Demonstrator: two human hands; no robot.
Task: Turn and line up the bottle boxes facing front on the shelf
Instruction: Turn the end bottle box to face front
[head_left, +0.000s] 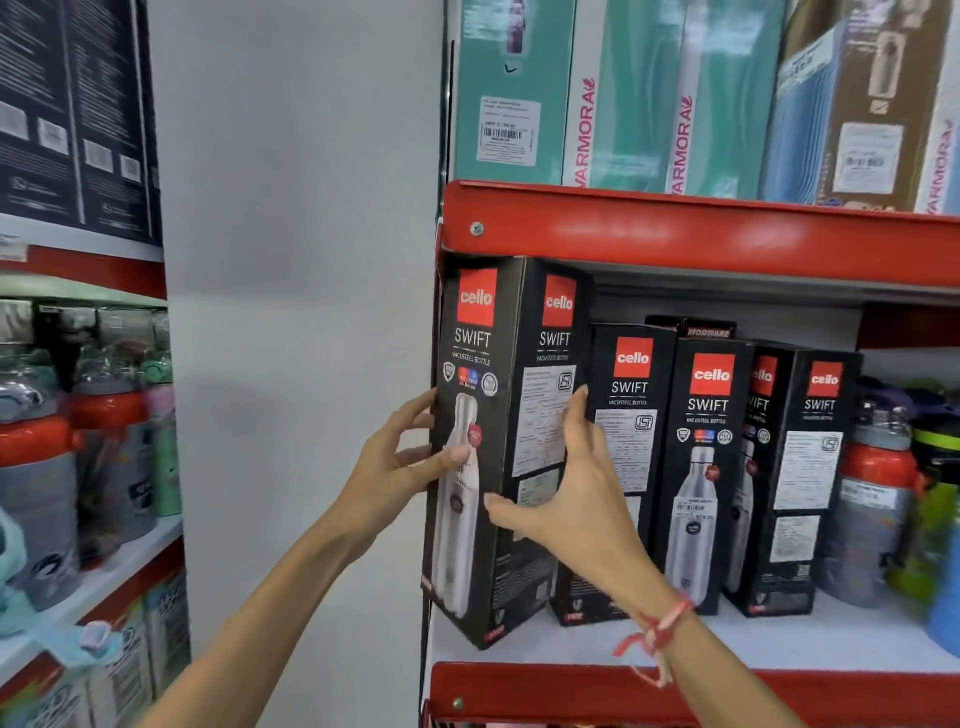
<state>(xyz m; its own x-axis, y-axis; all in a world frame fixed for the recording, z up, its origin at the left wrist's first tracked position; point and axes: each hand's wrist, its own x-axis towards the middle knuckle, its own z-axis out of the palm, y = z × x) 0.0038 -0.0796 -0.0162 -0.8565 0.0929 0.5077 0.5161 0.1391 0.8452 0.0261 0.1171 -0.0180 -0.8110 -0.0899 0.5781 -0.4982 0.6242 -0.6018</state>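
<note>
Mid-turn at centre frame: left hand (395, 462) and right hand (576, 499) clasp the tall box (498, 519) at the shelf's (831, 649) left end, angled corner-out, needing rotation until its bottle face fronts.

bare forearms, no sleeves; red thread bracelet (655, 636), right wrist

Pretty clearly a shop: red-edged shelf (701, 239) racks stocked with boxed Cello Swift bottles (709, 467), barcode price stickers (506, 132), more flasks (111, 457) opposite.
</note>
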